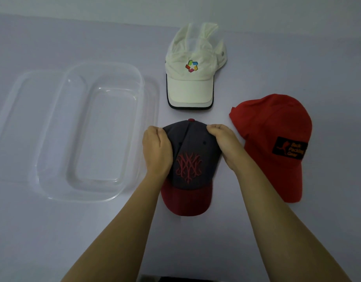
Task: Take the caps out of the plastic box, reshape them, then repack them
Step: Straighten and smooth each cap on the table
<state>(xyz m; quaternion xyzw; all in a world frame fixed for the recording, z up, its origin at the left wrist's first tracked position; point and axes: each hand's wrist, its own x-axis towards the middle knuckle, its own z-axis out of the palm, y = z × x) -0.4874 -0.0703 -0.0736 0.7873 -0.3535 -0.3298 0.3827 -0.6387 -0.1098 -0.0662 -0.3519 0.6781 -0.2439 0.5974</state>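
Observation:
A navy cap with a dark red brim and red embroidered emblem lies in front of me, brim toward me. My left hand grips the left side of its crown, and my right hand grips the right side, fingers curled over the top edge. A white cap with a multicoloured logo lies flat beyond it. To the right lies a red cap with a black patch. The clear plastic box stands empty at the left.
The box rests on its clear lid, which sticks out to the left. Everything lies on a pale table surface. A dark object shows at the bottom edge.

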